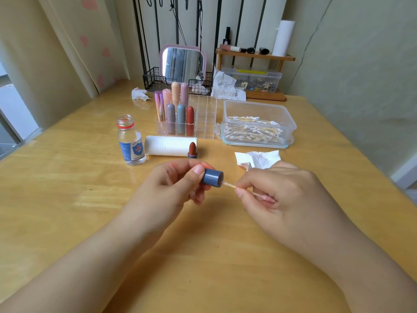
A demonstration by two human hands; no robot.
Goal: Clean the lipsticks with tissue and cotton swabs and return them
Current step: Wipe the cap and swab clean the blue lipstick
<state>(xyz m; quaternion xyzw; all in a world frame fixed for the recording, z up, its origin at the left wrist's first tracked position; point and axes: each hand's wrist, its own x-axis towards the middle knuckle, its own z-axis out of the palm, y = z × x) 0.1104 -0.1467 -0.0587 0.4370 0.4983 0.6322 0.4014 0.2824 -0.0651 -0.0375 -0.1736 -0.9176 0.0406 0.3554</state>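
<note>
Two hands work above the near tabletop (225, 256): my left hand (171, 184) grips the blue lipstick cap (212, 178), its long axis level, mouth facing right; my right hand (277, 190) pinches a cotton swab (229, 185) entering it. I'm swabbing inside; next, twist gently, then recap the bare lipstick (192, 150) standing beyond.

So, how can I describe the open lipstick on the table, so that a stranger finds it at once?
Start at the clear organiser that holds capped lipsticks in the middle of the table. In front of it lies a white tissue roll. The open lipstick stands upright at the roll's right end: alone, without a cap, its brick-red tip bare.
</note>
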